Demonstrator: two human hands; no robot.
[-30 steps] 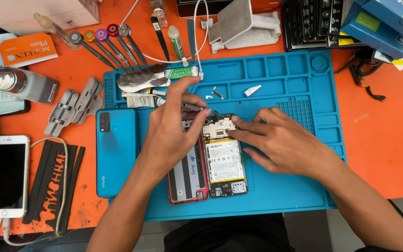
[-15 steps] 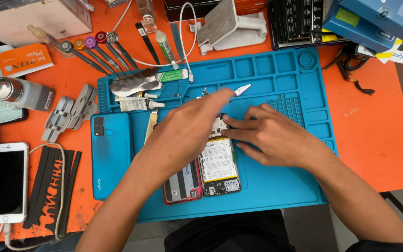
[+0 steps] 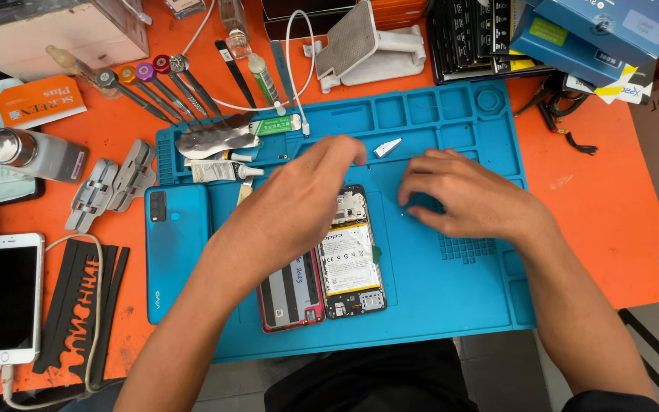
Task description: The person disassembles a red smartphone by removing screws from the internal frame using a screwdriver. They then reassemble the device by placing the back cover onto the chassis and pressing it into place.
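Both hands (image 3: 299,198) empty, hovering over opened phone (image 3: 351,252)

A single head-worn camera looks steeply down, almost straight from above, onto the orange bench (image 3: 589,191) and the blue work mat (image 3: 451,305) that fills the middle of the frame; the wearer sits at the lower edge, both forearms running up into view from the bottom. It sits close enough to show small parts on the mat clearly; no second view exists to share any part of the scene.
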